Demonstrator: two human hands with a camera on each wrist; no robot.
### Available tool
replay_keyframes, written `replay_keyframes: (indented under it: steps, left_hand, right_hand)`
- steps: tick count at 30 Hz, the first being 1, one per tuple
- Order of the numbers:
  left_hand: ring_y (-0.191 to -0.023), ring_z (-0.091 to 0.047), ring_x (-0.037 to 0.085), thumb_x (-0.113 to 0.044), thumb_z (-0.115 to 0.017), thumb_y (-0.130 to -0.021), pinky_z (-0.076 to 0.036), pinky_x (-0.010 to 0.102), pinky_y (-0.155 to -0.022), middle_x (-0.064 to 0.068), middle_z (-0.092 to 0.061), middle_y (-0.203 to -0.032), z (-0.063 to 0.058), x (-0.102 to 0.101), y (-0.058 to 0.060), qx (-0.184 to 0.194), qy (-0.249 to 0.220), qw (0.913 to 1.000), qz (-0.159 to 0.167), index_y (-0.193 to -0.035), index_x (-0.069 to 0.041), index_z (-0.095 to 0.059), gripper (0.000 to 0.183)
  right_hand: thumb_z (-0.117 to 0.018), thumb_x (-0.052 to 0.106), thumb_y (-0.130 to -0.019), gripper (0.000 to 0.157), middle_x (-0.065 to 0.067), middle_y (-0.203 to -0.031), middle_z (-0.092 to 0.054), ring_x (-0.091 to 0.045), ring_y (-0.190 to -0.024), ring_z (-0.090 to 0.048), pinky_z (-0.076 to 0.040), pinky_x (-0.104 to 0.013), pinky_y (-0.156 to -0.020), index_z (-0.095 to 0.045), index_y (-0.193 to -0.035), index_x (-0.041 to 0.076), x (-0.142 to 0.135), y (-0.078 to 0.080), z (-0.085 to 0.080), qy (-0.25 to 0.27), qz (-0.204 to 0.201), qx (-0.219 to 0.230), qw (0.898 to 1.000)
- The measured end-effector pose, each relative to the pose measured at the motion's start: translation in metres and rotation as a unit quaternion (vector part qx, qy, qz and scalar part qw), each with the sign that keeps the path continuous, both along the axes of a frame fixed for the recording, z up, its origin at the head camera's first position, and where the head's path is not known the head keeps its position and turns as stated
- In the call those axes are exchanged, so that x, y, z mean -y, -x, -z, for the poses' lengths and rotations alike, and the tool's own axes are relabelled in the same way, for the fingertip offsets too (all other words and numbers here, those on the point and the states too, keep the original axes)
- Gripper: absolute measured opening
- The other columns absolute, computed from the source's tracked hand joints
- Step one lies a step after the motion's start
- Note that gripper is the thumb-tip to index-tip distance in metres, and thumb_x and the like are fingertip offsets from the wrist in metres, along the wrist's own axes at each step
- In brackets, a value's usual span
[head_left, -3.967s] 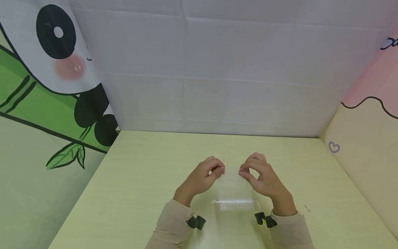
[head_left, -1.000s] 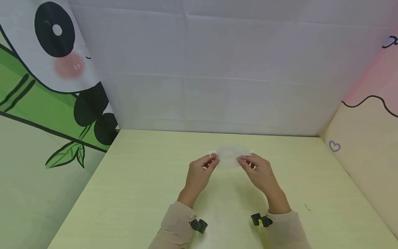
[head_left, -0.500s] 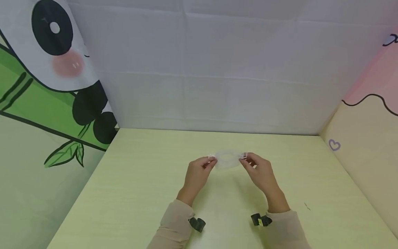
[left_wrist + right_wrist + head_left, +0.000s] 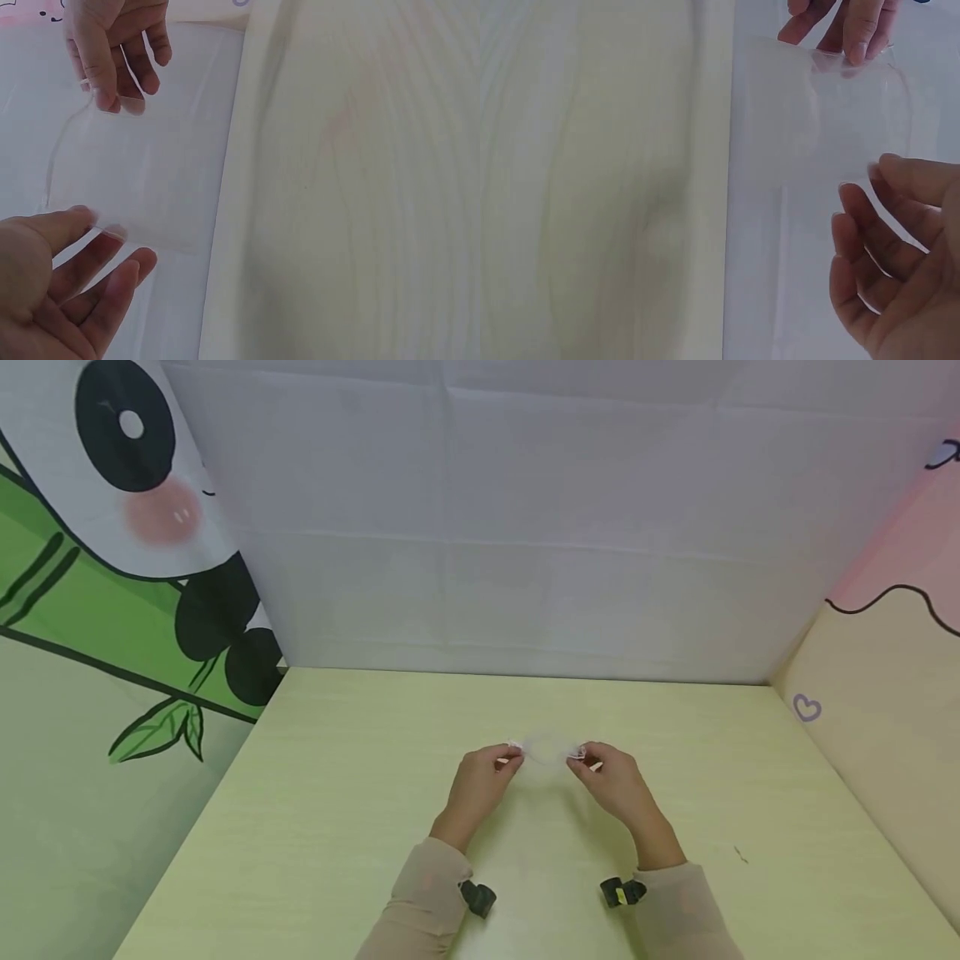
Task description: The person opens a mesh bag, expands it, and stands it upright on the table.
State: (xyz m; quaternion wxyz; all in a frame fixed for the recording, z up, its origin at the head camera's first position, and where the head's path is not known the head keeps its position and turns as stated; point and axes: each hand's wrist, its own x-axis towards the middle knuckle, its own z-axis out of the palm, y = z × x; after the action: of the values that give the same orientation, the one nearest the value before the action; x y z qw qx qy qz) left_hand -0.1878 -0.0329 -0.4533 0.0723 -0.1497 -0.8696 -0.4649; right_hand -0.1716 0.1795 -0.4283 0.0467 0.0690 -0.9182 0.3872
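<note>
A clear, thin plastic bag (image 4: 546, 748) is held up in the air above the middle of the table, its mouth edges bowed apart. My left hand (image 4: 480, 781) pinches its left edge between thumb and fingers. At the opposite edge, my right hand (image 4: 615, 781) pinches it the same way. In the left wrist view the see-through sheet of the bag (image 4: 135, 172) spans between both hands. The right wrist view also shows the bag (image 4: 817, 112), its outline faint against the pale background.
The pale wooden table (image 4: 360, 793) runs back to a white creased backdrop (image 4: 540, 535). A panda-printed panel (image 4: 172, 527) stands on the left, a pink and cream panel (image 4: 885, 693) on the right. A small dark mark (image 4: 741, 855) lies at the table's right.
Four seconds ago the bag hung flat with a shiny strip low down; since then it has been turned and its edges bowed. In the last second both hands have lowered slightly and drawn closer.
</note>
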Motion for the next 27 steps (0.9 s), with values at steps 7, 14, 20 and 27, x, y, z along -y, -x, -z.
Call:
replay_keyframes:
  steps: [7, 14, 20, 27]
  left_hand:
    - [-0.085, -0.067, 0.017, -0.017, -0.067, -0.095, -0.053, 0.033, -0.075, 0.000, -0.072, -0.100, 0.007, 0.002, 0.002, 0.035, 0.035, 0.9987, 0.008, -0.103, -0.010, -0.074, 0.013]
    - [-0.093, -0.065, 0.020, -0.017, -0.066, -0.095, -0.052, 0.037, -0.081, 0.004, -0.071, -0.103, 0.010, 0.005, 0.001, 0.042, 0.053, 0.9976, 0.016, -0.105, -0.008, -0.073, 0.015]
    - [-0.099, -0.064, 0.023, -0.017, -0.067, -0.095, -0.051, 0.039, -0.084, 0.006, -0.070, -0.109, 0.013, 0.007, 0.001, 0.056, 0.063, 0.9963, 0.016, -0.111, -0.007, -0.071, 0.019]
    - [-0.099, -0.062, 0.022, -0.019, -0.068, -0.094, -0.050, 0.039, -0.083, 0.005, -0.069, -0.109, 0.013, 0.010, 0.001, 0.071, 0.062, 0.9955, 0.006, -0.110, -0.008, -0.071, 0.020]
  right_hand:
    - [-0.066, 0.019, -0.094, 0.016, -0.004, -0.090, -0.064, -0.024, -0.088, -0.060, -0.049, -0.040, -0.070, -0.067, -0.102, 0.004, -0.002, 0.002, 0.006, -0.032, -0.014, 0.034, 0.999]
    - [-0.067, 0.018, -0.094, 0.020, -0.006, -0.092, -0.064, -0.026, -0.088, -0.061, -0.050, -0.043, -0.073, -0.066, -0.106, 0.002, -0.001, 0.003, 0.009, -0.052, -0.021, 0.047, 0.997]
    - [-0.067, 0.017, -0.093, 0.020, -0.007, -0.095, -0.063, -0.029, -0.094, -0.060, -0.049, -0.046, -0.077, -0.065, -0.107, 0.003, -0.002, 0.004, 0.010, -0.053, -0.020, 0.059, 0.997]
    - [-0.069, 0.015, -0.092, 0.030, -0.009, -0.103, -0.061, -0.032, -0.103, -0.058, -0.047, -0.048, -0.082, -0.062, -0.118, 0.002, -0.007, 0.005, 0.010, -0.044, -0.025, 0.060, 0.997]
